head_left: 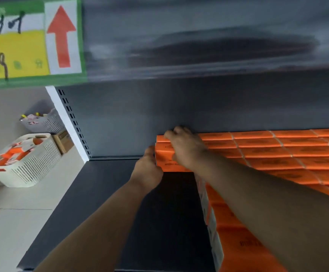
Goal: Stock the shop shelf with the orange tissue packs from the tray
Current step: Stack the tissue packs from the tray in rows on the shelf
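Closest to the camera, two bare forearms reach up and away across the dark shelf board (104, 193). Its right side is already covered by a big block of orange tissue packs (289, 160), stacked level and running back to the rear panel. At the block's far left corner sits the small stack being set (164, 154), its long axis lying left to right along the back wall. The right hand (185, 148) lies flat over its top, fingers curled over the far edge, pressing rather than clasping. The left hand (148, 169) is cupped against the stack's exposed left end (thumb up beside the corner). Bare shelf lies to the left, so any nudge goes rightward into the block. More packs wait in the white tray (30, 165), well off to the left on the floor.
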